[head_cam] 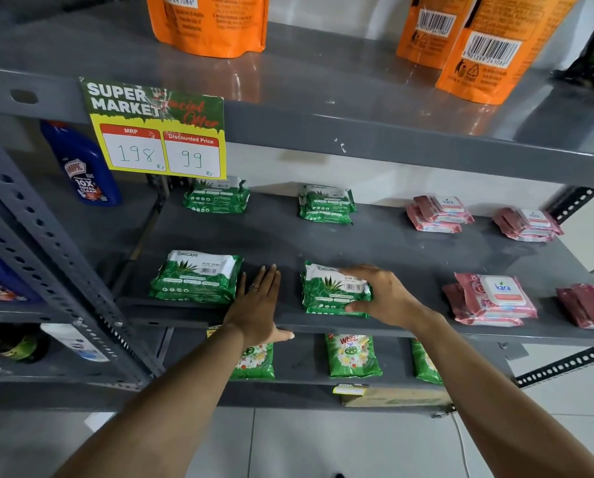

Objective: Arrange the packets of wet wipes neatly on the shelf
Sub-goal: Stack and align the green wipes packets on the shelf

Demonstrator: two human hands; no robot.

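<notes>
Stacks of wet wipe packets lie on the grey middle shelf (409, 243). Green packets sit at the back left (216, 198), back middle (326, 203), front left (195, 277) and front middle (333, 291). Pink packets lie at the back right (438, 213), far back right (528, 224), front right (492, 300) and at the right edge (588, 305). My right hand (381, 294) grips the front middle green stack from its right side. My left hand (257, 305) lies flat on the shelf between the two front green stacks, fingers straight, holding nothing.
A price sign (157, 129) hangs from the upper shelf edge. Orange pouches (209, 22) stand on the upper shelf. Green detergent bags (352, 355) lie on the shelf below. A blue cleaner bottle (81, 163) stands at the left, behind a perforated upright (47, 236).
</notes>
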